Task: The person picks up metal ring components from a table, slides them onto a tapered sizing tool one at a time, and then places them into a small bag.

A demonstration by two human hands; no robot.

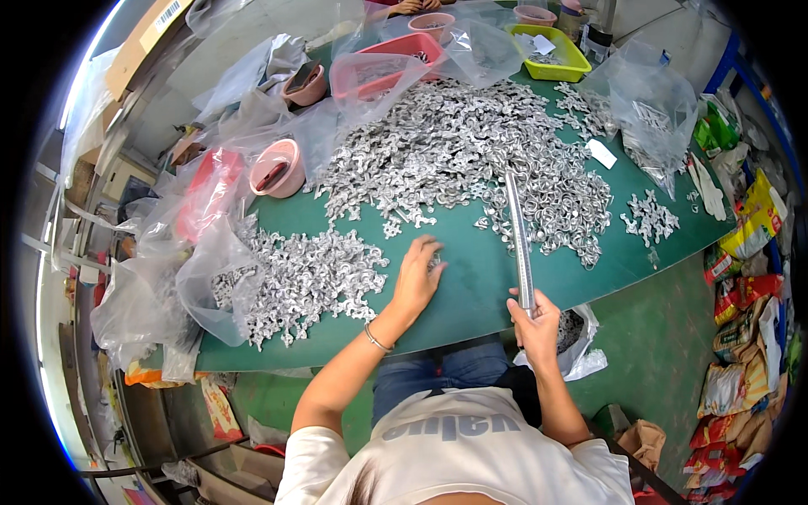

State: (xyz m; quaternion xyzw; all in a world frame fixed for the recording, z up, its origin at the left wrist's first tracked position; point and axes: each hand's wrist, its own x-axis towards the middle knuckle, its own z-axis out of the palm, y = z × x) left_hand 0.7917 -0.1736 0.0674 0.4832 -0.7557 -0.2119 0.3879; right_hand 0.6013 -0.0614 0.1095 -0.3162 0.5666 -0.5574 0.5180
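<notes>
My right hand (537, 324) is closed around the near end of a long, narrow silver metal bar (518, 244) with fine marks along it, like a ruler. The bar points away from me, its far end over the large heap of small silver metal parts (454, 139). My left hand (416, 276) is curled above the green table (471, 290), thumb and fingers around a bit of silver metal that is mostly hidden. Left of that hand lies a second pile of small metal parts (316, 278).
Pink bowls (278, 168), a red tray (396, 63) and a yellow-green tray (551, 55) stand around the heap. Clear plastic bags (215, 265) crowd the left side; another bag of parts (648, 109) is at the far right. Another person's hands (417, 6) show at the far edge.
</notes>
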